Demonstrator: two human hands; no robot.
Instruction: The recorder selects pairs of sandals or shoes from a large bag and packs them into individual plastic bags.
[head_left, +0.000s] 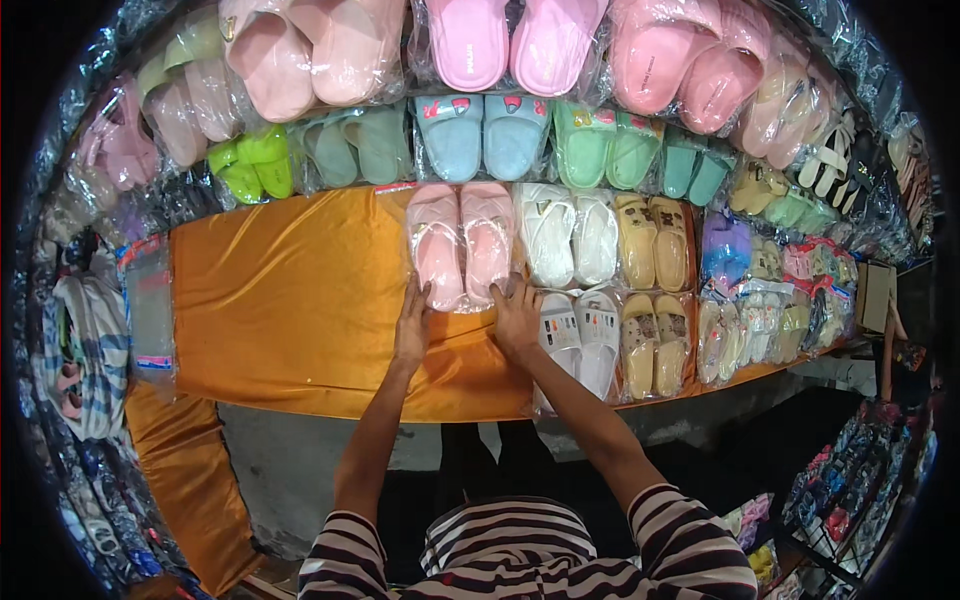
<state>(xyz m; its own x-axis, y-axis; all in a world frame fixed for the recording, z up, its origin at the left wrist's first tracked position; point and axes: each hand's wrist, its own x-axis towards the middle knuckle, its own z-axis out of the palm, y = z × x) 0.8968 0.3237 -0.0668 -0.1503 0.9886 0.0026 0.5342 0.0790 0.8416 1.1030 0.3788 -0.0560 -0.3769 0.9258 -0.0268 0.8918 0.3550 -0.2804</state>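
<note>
A pair of pink slippers [436,262] in a clear plastic bag lies on the orange satin cloth [280,310], toes pointing away from me. My left hand [411,322] grips the bag's near left corner. At the near right corner, my right hand [517,316] has its fingers on the bag beside the slipper's heel end. Just right of the pink pair is a bagged pair of white slippers [548,235]. Nearer me lies a second white pair [598,340], close to my right wrist. The undersides of my fingers are partly hidden.
Tan slippers [637,240] lie in bags farther right. Behind the cloth rise rows of bagged slippers, including a light blue pair [450,140] and a bright green pair [262,165]. A flat clear plastic bag [152,310] sits at the cloth's left end.
</note>
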